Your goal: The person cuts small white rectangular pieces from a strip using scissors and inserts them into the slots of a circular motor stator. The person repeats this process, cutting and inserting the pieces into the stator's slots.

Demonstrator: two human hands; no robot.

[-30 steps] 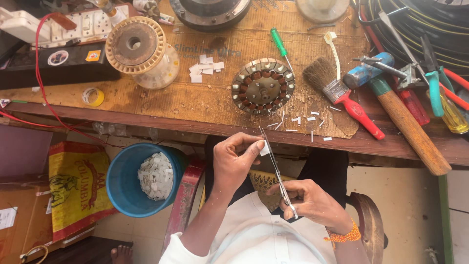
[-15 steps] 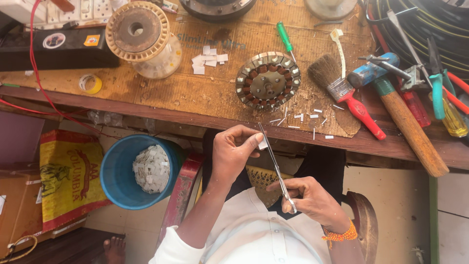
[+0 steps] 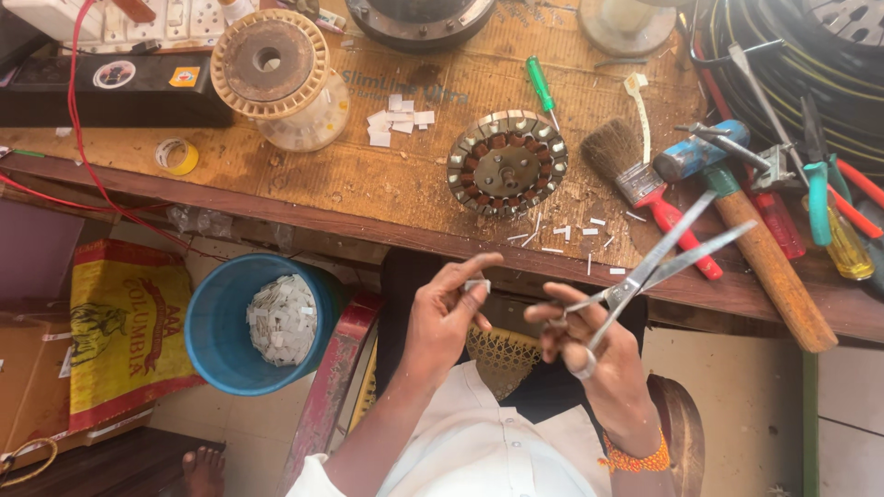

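The left hand (image 3: 447, 317) pinches a small white paper slip (image 3: 477, 286) between thumb and forefinger, its grip closed on the slip, held in the air just below the front edge of the tabletop (image 3: 304, 198). The right hand (image 3: 594, 354) has its fingers through the loops of the scissors (image 3: 658, 262), grip clamped on them, blades parted and pointing up and right over the tabletop's edge toward the red-handled brush (image 3: 645, 179). To cut cleanly, the slip looks best held flat and taut, fed deep between the blades with the fingertips kept back from them. The blade tips hang near the brush and the wooden hammer handle (image 3: 769, 262), so room to the right is tight; the space between the hands and above the lap is free. The round motor core (image 3: 506, 164) sits near the edge, above the hands, with paper offcuts (image 3: 575, 232) beside it. Left and lower stands a blue bucket (image 3: 216, 317) of paper scraps, well apart from the left hand.
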